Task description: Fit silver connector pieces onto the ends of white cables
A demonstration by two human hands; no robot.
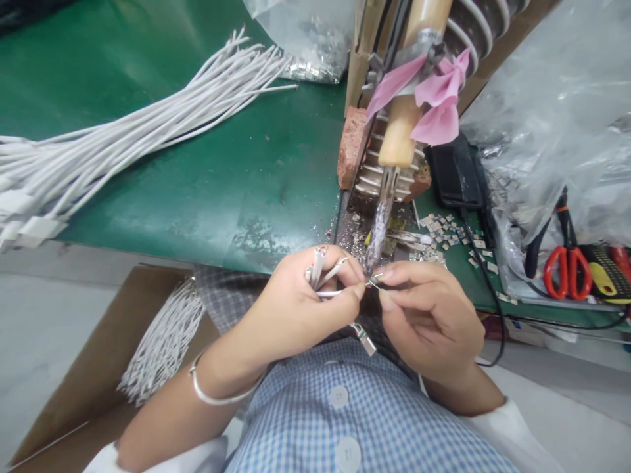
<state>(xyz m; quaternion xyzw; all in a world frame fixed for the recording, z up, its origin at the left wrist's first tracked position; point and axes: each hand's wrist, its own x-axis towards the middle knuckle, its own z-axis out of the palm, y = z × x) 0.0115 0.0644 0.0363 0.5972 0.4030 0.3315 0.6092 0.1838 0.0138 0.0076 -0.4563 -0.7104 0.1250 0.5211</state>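
The left hand [308, 305] holds white cables [317, 269] between closed fingers; the right hand [434, 315] pinches a small metal piece [375, 278], at six o'clock from the soldering iron [379, 230]. Steady wrists, and fingertips away from the probably hot tip, serve well.

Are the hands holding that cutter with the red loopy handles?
No, the red-handled cutter lies off to the right, touched by neither left hand nor right hand.

Two hands [308, 309] [434, 322] — one bracelet [217, 399] — two wooden handles [428, 16] [398, 135].
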